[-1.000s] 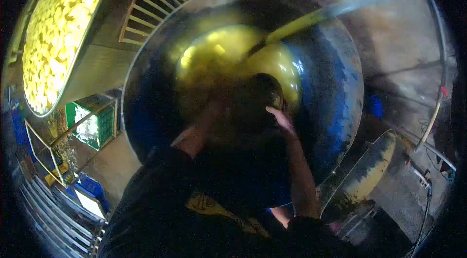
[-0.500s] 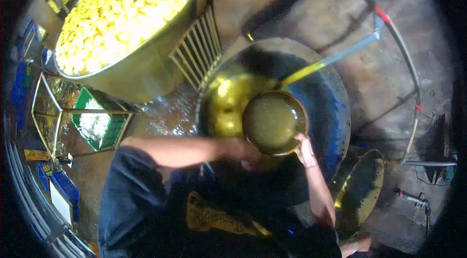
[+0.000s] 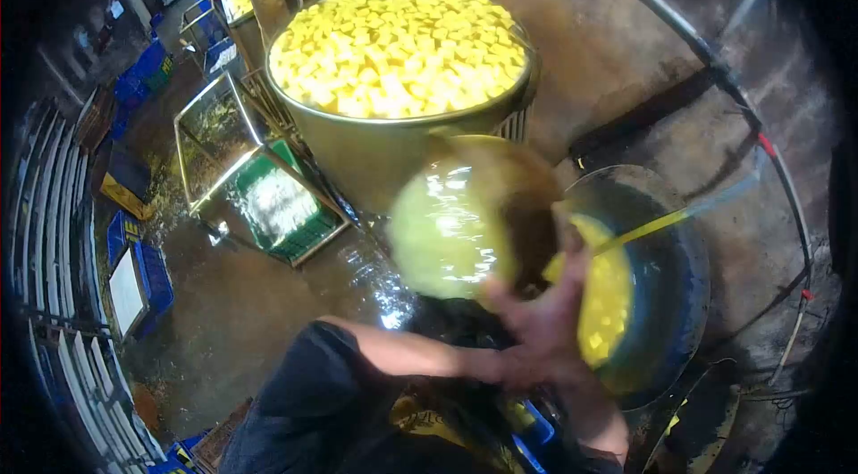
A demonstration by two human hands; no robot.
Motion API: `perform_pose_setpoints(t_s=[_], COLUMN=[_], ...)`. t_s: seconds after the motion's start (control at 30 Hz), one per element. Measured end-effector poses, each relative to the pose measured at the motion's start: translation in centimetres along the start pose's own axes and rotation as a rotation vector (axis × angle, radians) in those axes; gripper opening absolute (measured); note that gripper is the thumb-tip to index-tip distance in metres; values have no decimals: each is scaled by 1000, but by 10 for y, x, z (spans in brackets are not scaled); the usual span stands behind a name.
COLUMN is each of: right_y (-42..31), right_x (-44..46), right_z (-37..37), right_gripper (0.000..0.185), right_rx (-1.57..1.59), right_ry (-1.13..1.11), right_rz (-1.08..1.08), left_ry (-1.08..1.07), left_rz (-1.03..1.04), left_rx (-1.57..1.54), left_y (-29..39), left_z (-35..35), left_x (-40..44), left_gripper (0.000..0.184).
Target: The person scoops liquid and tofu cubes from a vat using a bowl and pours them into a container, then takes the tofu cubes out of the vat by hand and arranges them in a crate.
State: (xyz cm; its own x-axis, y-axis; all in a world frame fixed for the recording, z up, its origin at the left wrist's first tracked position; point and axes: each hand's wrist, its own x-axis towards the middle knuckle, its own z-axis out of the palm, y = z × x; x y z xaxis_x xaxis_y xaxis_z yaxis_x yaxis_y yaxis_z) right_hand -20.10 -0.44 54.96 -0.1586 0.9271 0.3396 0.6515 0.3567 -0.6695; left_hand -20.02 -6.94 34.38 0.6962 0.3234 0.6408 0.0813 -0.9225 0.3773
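A round bowl (image 3: 534, 206) with a brown outer side is tilted to the left, blurred by motion. Pale yellow-green liquid (image 3: 447, 233) shows at its left side; whether it is pouring out or still inside I cannot tell. My right hand (image 3: 550, 309) grips the bowl's near right side with spread fingers. My left hand (image 3: 505, 367) overlaps my right wrist, its fingers hidden. Behind the bowl stands a large metal vat (image 3: 357, 152) heaped with yellow pieces. To the right, a wide dark pan (image 3: 666, 295) holds yellow pieces in liquid, with a yellow-and-blue handle (image 3: 661, 226) reaching across it.
A green crate (image 3: 308, 228) sits by a metal frame (image 3: 210, 90) on the wet floor (image 3: 223, 340). Blue crates (image 3: 156, 282) and slatted racks (image 3: 45, 206) line the left. A hose with red bands (image 3: 786, 170) curves down the right.
The bowl has moved up and left from over the pan and tipped leftward, carried by my right hand. My left hand has shifted right, against my right wrist. The view has turned left.
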Motion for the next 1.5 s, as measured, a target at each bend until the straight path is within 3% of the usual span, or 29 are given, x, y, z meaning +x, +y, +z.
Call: perform_pose_setpoints(t_s=[0.13,0.17,0.27,0.33,0.37,0.4,0.43,0.57,0.73,0.83,0.93,0.97,1.03,1.07,1.2,1.3,1.33,1.4,1.43,1.5], right_y=[-12,4,47,127,160,212,249,360,391,404,435,456,499,451,536,583,588,580,568,556], right_x=[-18,-26,-16,-35,-47,-68,-84,-142,-158,-147,-161,-175,-214,-156,-235,-291,-300,-286,-265,-239], right_z=[-4,-10,-69,-101,-115,-121,-128,-126,-108,-101,-97,-88,-63,-97,-56,-37,-40,-54,-60,-67], right_gripper=[102,103,97,95,95,94,95,97,87,110,108,108,106,92,102,105,82,61,58,56], right_rx=[-196,-196,-435,-257,-365,-339,-308,-227,-315,-274,-124,-125,160,-70,138,156,-44,-245,-11,219], right_ry=[-39,124,424,481,446,462,434,313,236,43,65,57,241,69,254,188,51,-89,58,210], right_rz=[-192,-202,77,311,511,588,811,1045,1132,1480,1462,1485,1422,1407,1266,1165,1080,980,1163,1312], left_ry=[-434,-563,-898,-952,-956,-1169,-1384,-1233,-865,-556,-648,-661,-691,-697,-703,-732,-744,-760,-766,-780], left_rz=[2,-6,-45,-156,-154,-161,-159,-240,-384,-403,-253,-254,-592,-763,-786,-791,-794,-799,-804,-810], left_rx=[-37,-70,-174,-379,-383,-537,-697,-585,75,367,221,200,-49,-170,-172,-175,-177,-174,-166,-154], left_y=[-2,-3,-16,-31,-46,-64,-77,-178,-254,-269,-262,-262,-260,-260,-265,-265,-265,-266,-266,-265], left_z=[-17,-18,-25,-22,-17,-5,16,140,298,360,356,357,359,361,361,361,363,365,366,364], left_x=[11,20,52,78,94,115,135,141,82,26,33,35,36,36,24,18,18,16,16,13], left_gripper=[49,48,44,36,36,36,37,43,58,68,45,45,45,45,45,45,45,45,45,46])
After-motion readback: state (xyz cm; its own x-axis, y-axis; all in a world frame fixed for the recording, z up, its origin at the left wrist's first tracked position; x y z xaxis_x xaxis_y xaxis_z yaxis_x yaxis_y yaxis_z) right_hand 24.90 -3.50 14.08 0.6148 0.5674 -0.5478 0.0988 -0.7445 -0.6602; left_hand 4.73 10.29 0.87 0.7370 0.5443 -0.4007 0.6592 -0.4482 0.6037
